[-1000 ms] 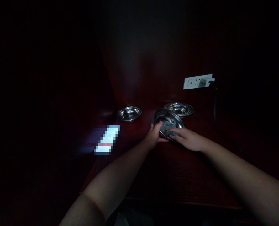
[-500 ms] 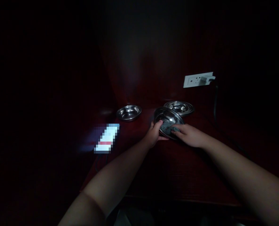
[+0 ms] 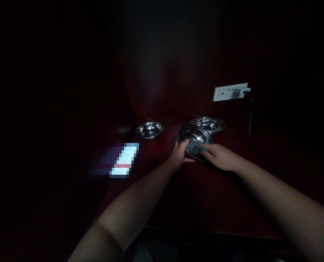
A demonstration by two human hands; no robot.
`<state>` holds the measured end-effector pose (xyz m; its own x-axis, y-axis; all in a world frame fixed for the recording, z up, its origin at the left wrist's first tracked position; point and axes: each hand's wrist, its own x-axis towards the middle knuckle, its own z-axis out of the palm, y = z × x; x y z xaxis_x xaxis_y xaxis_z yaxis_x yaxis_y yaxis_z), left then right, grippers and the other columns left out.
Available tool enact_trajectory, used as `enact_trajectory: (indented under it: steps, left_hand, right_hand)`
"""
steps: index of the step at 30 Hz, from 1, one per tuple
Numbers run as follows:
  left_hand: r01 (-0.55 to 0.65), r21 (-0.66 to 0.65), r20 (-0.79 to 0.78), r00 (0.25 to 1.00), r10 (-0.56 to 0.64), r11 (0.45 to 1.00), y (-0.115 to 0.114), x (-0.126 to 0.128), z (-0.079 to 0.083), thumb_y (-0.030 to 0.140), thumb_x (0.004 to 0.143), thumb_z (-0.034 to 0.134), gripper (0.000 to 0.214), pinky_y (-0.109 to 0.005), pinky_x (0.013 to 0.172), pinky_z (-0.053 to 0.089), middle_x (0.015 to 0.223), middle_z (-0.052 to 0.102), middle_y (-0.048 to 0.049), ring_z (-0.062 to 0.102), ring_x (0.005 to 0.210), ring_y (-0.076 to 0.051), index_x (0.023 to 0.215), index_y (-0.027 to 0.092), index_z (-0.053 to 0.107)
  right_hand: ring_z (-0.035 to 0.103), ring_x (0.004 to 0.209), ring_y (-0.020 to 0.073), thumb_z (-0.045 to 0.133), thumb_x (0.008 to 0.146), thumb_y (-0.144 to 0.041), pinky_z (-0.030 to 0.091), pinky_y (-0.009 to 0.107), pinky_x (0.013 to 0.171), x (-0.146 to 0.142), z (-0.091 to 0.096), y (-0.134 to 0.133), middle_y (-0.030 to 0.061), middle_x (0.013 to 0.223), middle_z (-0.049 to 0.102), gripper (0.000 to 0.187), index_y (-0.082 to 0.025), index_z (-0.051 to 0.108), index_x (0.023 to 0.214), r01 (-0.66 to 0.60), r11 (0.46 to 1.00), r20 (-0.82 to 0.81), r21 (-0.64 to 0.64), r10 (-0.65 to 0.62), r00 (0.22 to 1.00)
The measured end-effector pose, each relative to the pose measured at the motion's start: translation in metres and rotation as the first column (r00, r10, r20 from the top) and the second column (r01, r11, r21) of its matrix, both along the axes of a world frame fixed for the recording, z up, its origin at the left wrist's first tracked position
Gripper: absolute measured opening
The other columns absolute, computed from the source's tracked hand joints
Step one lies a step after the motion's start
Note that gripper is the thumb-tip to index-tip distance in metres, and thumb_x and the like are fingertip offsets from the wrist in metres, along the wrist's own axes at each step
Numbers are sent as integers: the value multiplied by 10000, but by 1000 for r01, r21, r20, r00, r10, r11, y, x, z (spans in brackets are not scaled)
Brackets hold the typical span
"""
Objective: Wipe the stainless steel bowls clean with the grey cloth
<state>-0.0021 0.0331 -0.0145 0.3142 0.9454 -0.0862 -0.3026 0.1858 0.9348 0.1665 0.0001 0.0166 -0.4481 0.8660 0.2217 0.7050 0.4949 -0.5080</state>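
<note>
A shiny steel bowl (image 3: 190, 131) is tilted up off the table, its inside facing me. My left hand (image 3: 177, 155) grips its near left rim, thumb inside and fingers underneath. My right hand (image 3: 219, 155) reaches into the bowl from the right, its fingers closed on a crumpled grey cloth (image 3: 194, 148) pressed against the inner wall. Part of the cloth is hidden under the fingers. Right behind the held bowl stands a small stack of steel bowls (image 3: 209, 124). Another steel bowl (image 3: 150, 130) sits upright on its own to the left.
The dark red table (image 3: 205, 203) runs up to a dark wall. A lit, blurred-out phone (image 3: 124, 160) lies at the left, with a cable below it. On the wall at right is a white socket (image 3: 227, 92) with a plug and a black cord (image 3: 250, 120) hanging down.
</note>
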Motion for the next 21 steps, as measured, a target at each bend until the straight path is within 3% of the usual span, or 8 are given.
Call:
enact_trajectory:
  steps: [14,21]
  left_hand:
    - [7,5,3,1000,-7,1000,0,-1,0,506,796,521,546,-489,679,559,1258,528,-134,623,960,-291,1264,272,365]
    - [-10,0,9,1000,10,1000,-1,-1,1,484,800,524,540,-502,668,555,1243,540,-129,628,940,-282,1274,285,361]
  right_hand:
    - [617,793,209,408,878,-261,470,362,765,-2,1,-3,82,910,691,271,-179,656,949,-44,999,21,26,44,999]
    - [612,823,195,429,867,-225,470,347,774,-5,5,-9,66,948,688,260,-187,646,1004,-134,990,-37,44,136,990]
